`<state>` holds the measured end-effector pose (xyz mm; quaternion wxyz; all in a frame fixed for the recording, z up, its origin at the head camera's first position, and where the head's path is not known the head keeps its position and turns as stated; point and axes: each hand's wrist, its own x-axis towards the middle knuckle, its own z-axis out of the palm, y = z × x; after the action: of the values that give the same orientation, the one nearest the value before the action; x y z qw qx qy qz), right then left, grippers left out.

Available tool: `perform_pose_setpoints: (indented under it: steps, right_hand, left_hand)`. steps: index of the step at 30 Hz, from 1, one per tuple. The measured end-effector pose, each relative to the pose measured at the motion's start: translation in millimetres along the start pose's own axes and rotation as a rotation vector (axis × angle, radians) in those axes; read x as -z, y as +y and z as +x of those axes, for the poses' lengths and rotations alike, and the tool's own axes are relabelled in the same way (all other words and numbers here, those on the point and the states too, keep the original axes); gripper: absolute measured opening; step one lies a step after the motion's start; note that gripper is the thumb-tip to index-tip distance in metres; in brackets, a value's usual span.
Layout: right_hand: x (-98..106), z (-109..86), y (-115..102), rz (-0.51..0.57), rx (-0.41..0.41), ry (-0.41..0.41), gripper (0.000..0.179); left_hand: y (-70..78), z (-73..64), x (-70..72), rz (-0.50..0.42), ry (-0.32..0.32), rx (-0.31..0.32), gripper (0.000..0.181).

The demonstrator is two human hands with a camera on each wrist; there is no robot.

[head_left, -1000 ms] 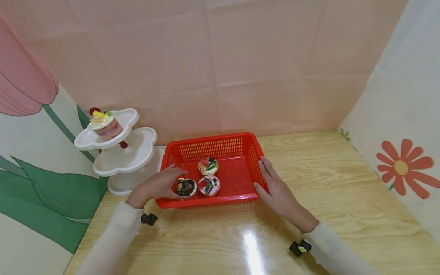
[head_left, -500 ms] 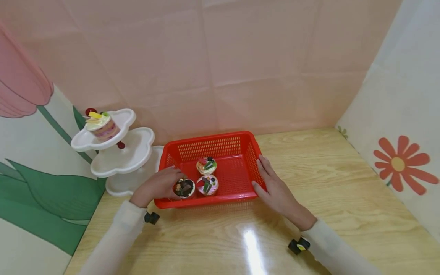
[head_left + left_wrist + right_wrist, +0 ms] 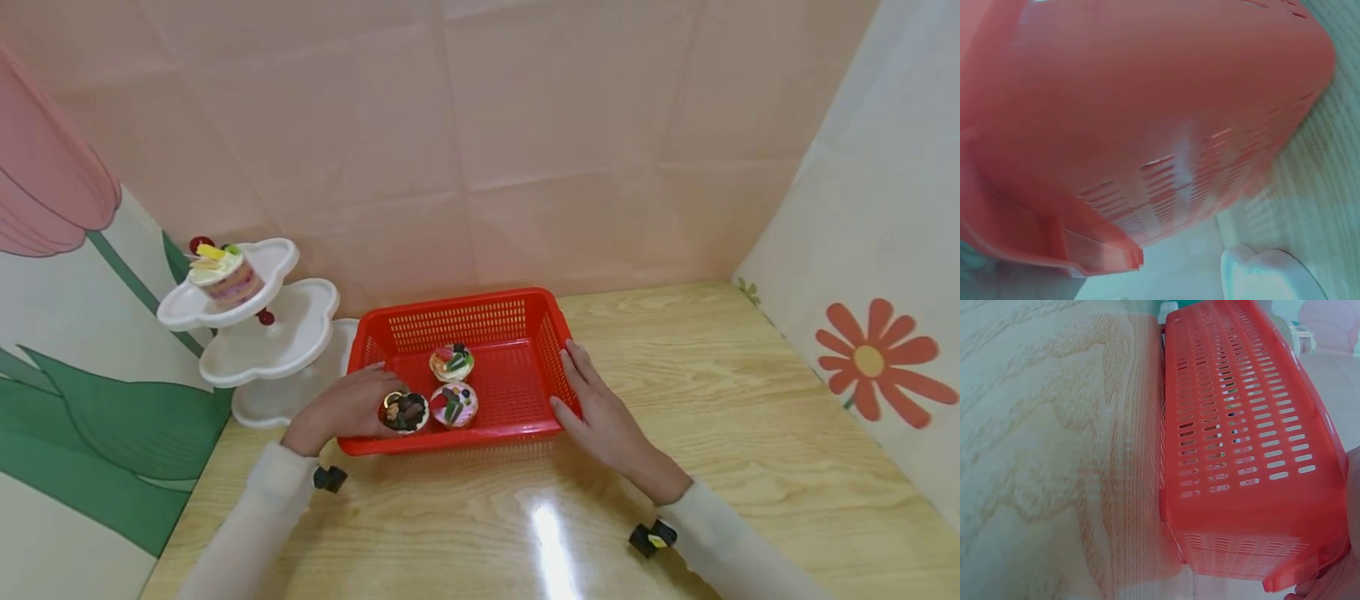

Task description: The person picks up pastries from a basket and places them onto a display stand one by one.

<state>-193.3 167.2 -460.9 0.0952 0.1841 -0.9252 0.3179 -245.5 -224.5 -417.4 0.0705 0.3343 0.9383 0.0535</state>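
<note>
In the head view, my left hand [image 3: 347, 408] reaches over the left rim of a red plastic basket [image 3: 517, 429]. Its fingers hold a chocolate-topped cupcake [image 3: 406, 412] in the front left corner; the fingertips are partly hidden. Beside that lies a pink-frosted cupcake [image 3: 454, 405], and behind it a cream cupcake [image 3: 452, 362] with fruit. My right hand [image 3: 609, 421] rests with straight fingers against the basket's right rim, thumb at the front corner. The left wrist view has only the basket's outer wall [image 3: 1116, 112]. In the right wrist view, part of my right hand [image 3: 1335, 575] touches the basket's rim.
A white three-tier stand [image 3: 273, 333] with scalloped trays stands to the left of the basket. On its top tier sits a layered cake cup [image 3: 228, 279]. The wooden table [image 3: 712, 400] meets a pink wall covering [image 3: 525, 150] behind the basket.
My left hand has closed in round the chocolate-topped cupcake, which has tipped a little. The right hand keeps its place on the basket.
</note>
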Motion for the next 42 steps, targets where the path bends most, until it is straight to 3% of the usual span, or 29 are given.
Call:
perform_pose_setpoints:
  steps: [5, 15, 21, 32, 42]
  right_hand:
    - [-1.5, 0.0, 0.8, 0.006, 0.002, 0.002, 0.079]
    - [-2.4, -1.0, -0.2, 0.004, 0.018, 0.009, 0.077]
    - [-2.0, -0.6, 0.8, 0.000, 0.025, 0.007, 0.076]
    - [0.4, -1.8, 1.9, -0.003, 0.020, 0.001, 0.076]
    - [-0.9, -0.1, 1.5, -0.009, 0.030, 0.009, 0.076]
  left_hand:
    - [-1.8, -3.1, -4.5, 0.004, 0.051, -0.039, 0.057]
    - [-2.2, -7.6, -6.2, -0.088, 0.083, 0.017, 0.066]
    - [-4.8, -8.1, -9.5, -0.149, 0.146, 0.016, 0.067]
    - [-8.0, -6.5, -14.3, -0.165, 0.170, 0.100, 0.078]
    - [-8.2, -9.6, -13.4, -0.435, 0.234, 0.151, 0.074]
